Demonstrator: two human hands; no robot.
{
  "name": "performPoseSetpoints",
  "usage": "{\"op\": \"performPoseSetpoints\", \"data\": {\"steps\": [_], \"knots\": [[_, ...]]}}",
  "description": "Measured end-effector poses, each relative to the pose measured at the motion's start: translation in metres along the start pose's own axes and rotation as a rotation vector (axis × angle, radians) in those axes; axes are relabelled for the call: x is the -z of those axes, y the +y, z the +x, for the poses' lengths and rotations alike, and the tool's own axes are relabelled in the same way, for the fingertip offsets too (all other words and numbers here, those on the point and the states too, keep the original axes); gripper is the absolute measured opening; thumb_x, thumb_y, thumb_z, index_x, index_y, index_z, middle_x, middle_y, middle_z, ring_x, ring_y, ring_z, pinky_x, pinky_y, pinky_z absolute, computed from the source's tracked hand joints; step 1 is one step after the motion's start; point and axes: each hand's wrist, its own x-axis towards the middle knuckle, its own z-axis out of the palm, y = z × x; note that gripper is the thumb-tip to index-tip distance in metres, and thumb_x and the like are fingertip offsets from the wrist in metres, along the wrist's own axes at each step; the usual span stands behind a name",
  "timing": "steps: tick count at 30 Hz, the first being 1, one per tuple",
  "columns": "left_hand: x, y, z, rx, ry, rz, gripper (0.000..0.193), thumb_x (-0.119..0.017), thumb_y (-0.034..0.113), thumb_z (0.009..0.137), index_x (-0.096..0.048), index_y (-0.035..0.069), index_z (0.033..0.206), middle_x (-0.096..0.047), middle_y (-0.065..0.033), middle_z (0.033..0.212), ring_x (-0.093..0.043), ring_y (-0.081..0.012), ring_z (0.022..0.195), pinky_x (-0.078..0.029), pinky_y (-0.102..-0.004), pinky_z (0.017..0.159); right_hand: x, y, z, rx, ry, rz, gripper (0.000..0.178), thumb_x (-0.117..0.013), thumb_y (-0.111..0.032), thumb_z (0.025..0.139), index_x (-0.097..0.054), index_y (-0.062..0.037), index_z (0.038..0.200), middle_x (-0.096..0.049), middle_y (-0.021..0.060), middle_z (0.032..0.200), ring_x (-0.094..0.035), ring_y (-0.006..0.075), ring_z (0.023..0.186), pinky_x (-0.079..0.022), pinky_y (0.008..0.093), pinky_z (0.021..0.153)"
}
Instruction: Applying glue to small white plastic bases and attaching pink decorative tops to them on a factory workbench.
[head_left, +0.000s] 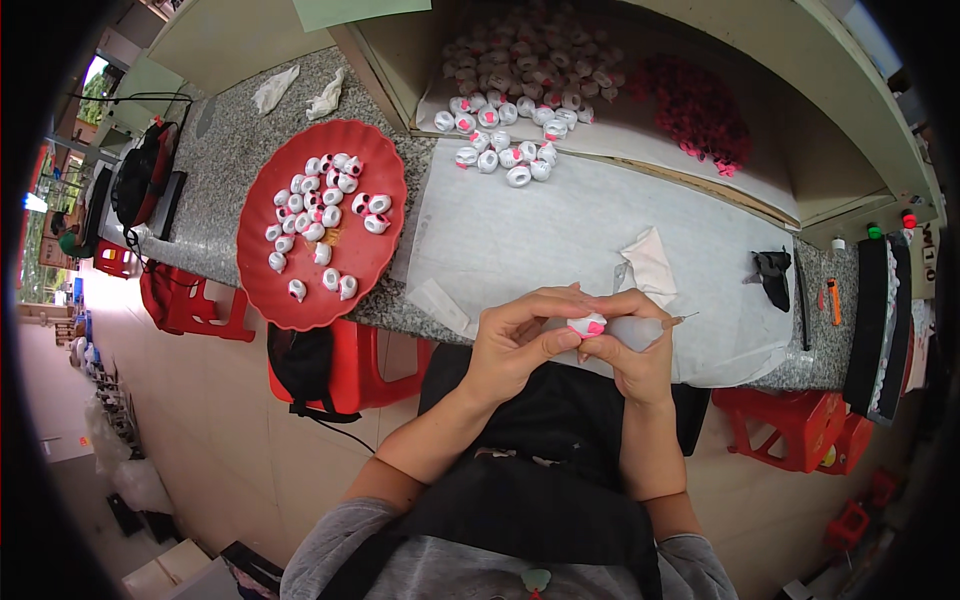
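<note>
Over the front part of the white work sheet (520, 225), my two hands meet fingertip to fingertip. A small rounded white piece with a bright pink patch (586, 326) is pinched in my left hand (512, 340), and the right fingertips touch it too. My right hand (638, 362) also grips a translucent squeeze bottle (636, 331), whose thin needle tip points right, away from the piece. Fingers cover part of both things. To the left, a red scalloped plate (262, 200) carries many similar white pieces (331, 197), some with dark openings.
A shelf compartment behind the sheet holds a heap of white pieces (530, 60) and a dark pink pile (700, 115). Several white pieces (518, 176) sit at the sheet's back edge. A crumpled tissue (650, 265), a black scrap (772, 278) and an orange tool (833, 300) lie right.
</note>
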Motion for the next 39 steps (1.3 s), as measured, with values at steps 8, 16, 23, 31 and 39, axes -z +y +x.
{"op": "performPoseSetpoints", "data": {"steps": [8,16,23,31,39], "knots": [[0.0018,0.0011,-0.0002,0.000,-0.028,-0.021,0.021,-0.056,-0.002,0.071,-0.056,0.000,0.092,-0.056,-0.0125,0.095,-0.052,-0.0183,0.092,-0.021,-0.0401,0.097,0.0008,0.0003,-0.0009,-0.004,0.002,-0.009,0.026,-0.065,0.002,0.062,-0.050,0.0037,0.083,-0.055,0.0126,0.074,-0.055,0.0162,0.056,-0.045,0.0235,0.046],[0.0023,0.0031,0.0010,-0.007,-0.040,-0.006,0.020,-0.055,-0.002,0.071,-0.057,0.000,0.091,-0.056,-0.0126,0.096,-0.051,-0.0182,0.093,-0.022,-0.0389,0.097,0.0003,0.0002,-0.0003,0.001,-0.007,-0.008,0.026,-0.064,0.004,0.062,-0.050,0.0038,0.083,-0.055,0.0132,0.074,-0.055,0.0171,0.056,-0.046,0.0243,0.046],[0.0035,0.0085,0.0025,0.196,-0.037,-0.054,0.025,-0.053,-0.003,0.073,-0.054,-0.001,0.098,-0.054,-0.0114,0.101,-0.050,-0.0168,0.094,-0.027,-0.0343,0.094,0.0013,-0.0022,0.0014,-0.017,0.011,0.011,0.025,-0.064,0.002,0.065,-0.054,0.0023,0.087,-0.057,0.0086,0.070,-0.054,0.0109,0.059,-0.044,0.0199,0.052],[0.0012,0.0018,0.0036,-0.006,-0.039,0.086,0.025,-0.052,-0.004,0.073,-0.054,-0.001,0.098,-0.055,-0.0095,0.097,-0.050,-0.0156,0.092,-0.023,-0.0352,0.097,0.0025,-0.0054,0.0022,-0.058,0.004,-0.039,0.024,-0.057,0.003,0.068,-0.053,0.0033,0.092,-0.057,0.0077,0.069,-0.054,0.0102,0.058,-0.044,0.0208,0.051],[0.0041,0.0029,0.0001,0.041,0.011,0.140,0.025,-0.052,-0.005,0.073,-0.053,-0.001,0.098,-0.054,-0.0104,0.096,-0.050,-0.0140,0.090,-0.031,-0.0368,0.091,0.0016,-0.0015,0.0035,-0.044,0.020,-0.007,0.024,-0.058,0.004,0.066,-0.053,0.0040,0.090,-0.057,0.0095,0.069,-0.054,0.0123,0.055,-0.044,0.0219,0.049]]}}
